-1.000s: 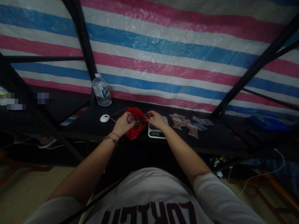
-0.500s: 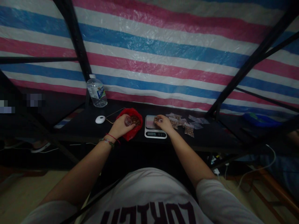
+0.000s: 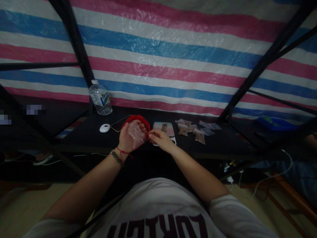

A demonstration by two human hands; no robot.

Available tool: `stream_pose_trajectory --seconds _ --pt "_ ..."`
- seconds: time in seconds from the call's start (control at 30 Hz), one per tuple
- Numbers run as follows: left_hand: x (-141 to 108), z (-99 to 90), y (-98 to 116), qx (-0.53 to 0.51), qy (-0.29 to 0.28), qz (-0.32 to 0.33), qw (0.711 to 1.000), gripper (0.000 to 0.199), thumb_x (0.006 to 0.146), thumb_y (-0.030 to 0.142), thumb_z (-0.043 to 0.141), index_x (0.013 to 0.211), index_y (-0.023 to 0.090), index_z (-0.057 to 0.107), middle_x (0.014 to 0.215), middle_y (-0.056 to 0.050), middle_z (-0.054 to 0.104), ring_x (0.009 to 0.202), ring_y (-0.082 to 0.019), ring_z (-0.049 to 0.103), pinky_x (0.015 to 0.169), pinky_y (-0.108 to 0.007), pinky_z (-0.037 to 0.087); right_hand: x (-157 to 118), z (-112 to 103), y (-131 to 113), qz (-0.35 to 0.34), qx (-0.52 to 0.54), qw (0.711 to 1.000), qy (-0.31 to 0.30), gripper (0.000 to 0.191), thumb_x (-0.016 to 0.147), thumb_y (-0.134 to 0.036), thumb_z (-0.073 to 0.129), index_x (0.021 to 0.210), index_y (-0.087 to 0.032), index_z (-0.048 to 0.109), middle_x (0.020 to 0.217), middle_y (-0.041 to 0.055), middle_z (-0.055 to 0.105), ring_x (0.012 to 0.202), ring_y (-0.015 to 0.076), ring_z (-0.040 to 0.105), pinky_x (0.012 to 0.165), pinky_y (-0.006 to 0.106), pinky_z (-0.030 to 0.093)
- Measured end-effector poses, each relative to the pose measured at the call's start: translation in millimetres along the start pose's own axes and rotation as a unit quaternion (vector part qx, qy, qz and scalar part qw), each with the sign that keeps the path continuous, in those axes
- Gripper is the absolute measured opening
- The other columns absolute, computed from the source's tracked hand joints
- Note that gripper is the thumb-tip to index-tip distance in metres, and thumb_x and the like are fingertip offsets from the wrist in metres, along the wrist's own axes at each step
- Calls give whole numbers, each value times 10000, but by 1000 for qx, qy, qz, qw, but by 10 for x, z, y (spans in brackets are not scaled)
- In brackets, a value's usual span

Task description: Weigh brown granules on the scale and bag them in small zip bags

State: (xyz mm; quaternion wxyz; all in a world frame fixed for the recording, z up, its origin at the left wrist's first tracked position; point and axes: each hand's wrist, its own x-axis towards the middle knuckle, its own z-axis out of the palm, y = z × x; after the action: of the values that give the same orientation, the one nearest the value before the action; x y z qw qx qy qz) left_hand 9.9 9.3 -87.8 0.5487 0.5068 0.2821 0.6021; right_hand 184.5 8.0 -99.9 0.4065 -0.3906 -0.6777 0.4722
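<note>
My left hand (image 3: 125, 138) is turned palm up over the red bag (image 3: 148, 124), its fingers curled. A crumpled clear plastic bag (image 3: 135, 134) lies in that palm. My right hand (image 3: 159, 138) reaches in from the right, thumb and fingers pinched together near the left fingertips; what they hold is too small to tell. Behind it is a white kitchen scale (image 3: 169, 128), its front partly hidden by the hand. A small clear container (image 3: 164, 127) with brown bits stands on the scale's plate. The inside of the red bag is mostly covered by my left hand.
Several filled clear sachets (image 3: 199, 136) lie right of the scale, with flat clear bags (image 3: 209, 125) beyond them. A white oval mouse-like object (image 3: 105, 128) and a plastic bottle (image 3: 101, 98) are at the left. Black metal posts (image 3: 76, 43) and a striped sheet (image 3: 158, 69) stand behind.
My right hand has let go of the container on the scale and moved left. My left hand has turned palm up, and the clear plastic bag now shows in it.
</note>
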Motion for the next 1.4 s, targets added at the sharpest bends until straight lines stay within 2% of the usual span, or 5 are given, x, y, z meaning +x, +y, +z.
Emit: stream_pose_trajectory --seconds 0.27,0.5,0.8,1.17,1.4 --pt "-111 136 27 -79 -17 -31 996 573 797 701 371 918 193 610 889 -100 660 875 -260 641 787 -447 524 -208 193 -4 139 193 967 -89 377 675 -509 737 752 -164 606 689 9 651 592 95 599 551 196 438" --pt "-82 118 26 -106 20 -56 993 544 817 672 367 855 190 618 853 -87 662 858 -234 649 828 -434 534 -191 148 31 148 238 960 -2 364 674 -492 734 779 -181 578 637 -29 605 556 82 562 521 183 400" --pt "-105 104 31 -24 10 6 1000 594 781 720 390 1006 222 624 973 -94 661 929 -241 629 846 -435 509 -230 314 69 172 251 953 8 366 664 -494 726 798 -192 569 633 -41 574 534 74 524 506 187 385" --pt "81 -114 -74 -22 34 93 995 375 679 457 712 944 210 615 719 12 571 627 -114 545 646 -259 464 -178 -849 -121 43 106 974 198 295 693 -455 659 824 -198 603 636 -23 574 549 97 512 502 204 383" --pt "71 -159 -115 94 26 95 991 406 662 414 733 982 198 607 793 -14 611 690 -137 574 683 -266 456 -238 -1171 -68 52 -4 981 189 300 706 -434 651 873 -185 641 680 -1 606 542 92 521 496 202 415"
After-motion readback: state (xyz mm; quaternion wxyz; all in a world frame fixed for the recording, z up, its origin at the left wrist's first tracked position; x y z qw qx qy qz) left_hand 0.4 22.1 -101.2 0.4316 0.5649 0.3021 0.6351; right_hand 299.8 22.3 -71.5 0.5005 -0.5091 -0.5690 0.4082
